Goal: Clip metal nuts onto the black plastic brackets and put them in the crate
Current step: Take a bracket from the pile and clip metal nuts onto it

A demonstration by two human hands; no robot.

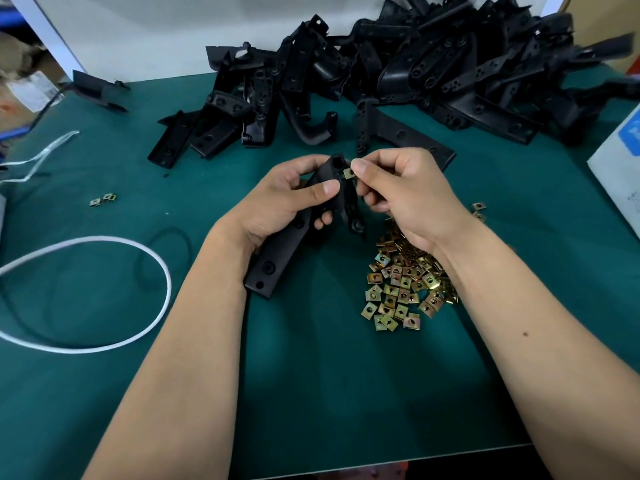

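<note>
Head view: long black bracket (277, 251), round holes; brass-coloured square nut (349, 173)

I can read no text, brand or number anywhere in this view. The white box (620, 168) at the right edge of the table carries a blue patch and some faint grey marks on its side, but both are too blurred for me to make out a single character. The white label (33, 90) on the packaging at the far left shows dark smudges of print, likewise illegible to me. The black brackets (433, 64) and the brass-coloured nuts (401, 282) show me no markings that I can read.
</note>
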